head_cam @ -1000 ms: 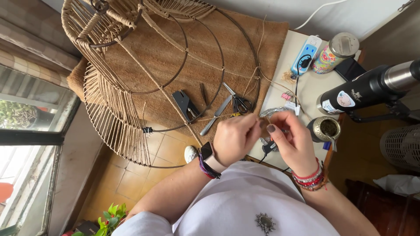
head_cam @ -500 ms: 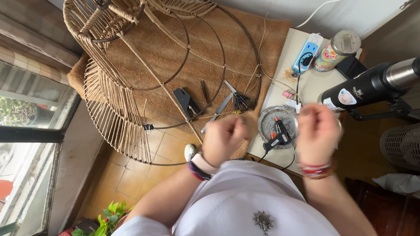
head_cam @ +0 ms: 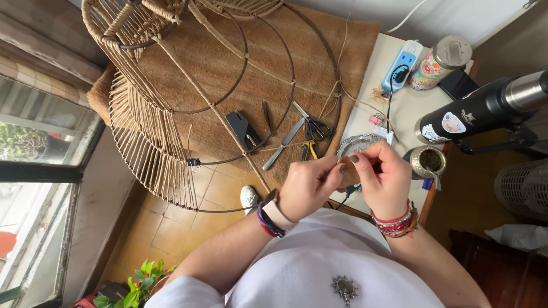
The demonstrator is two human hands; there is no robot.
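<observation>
Rough brown woven fibre mat (head_cam: 228, 63), dark bare metal wire lamp frame (head_cam: 274, 85) wrapped in matt tan twine, glossy black steel flask (head_cam: 474, 117), smooth white bench (head_cam: 365, 91).

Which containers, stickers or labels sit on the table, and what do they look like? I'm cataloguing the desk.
Black flask: lying at the right edge, steel neck, round and white stickers.
Patterned tin: upright at the top right, cylindrical, multicoloured, grey lid.
Power strip: beside the tin, white and blue.

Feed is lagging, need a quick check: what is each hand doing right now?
Left hand: fingers pinched shut on a thin strand.
Right hand: fingers pinched on the same strand, close to the left hand.
</observation>
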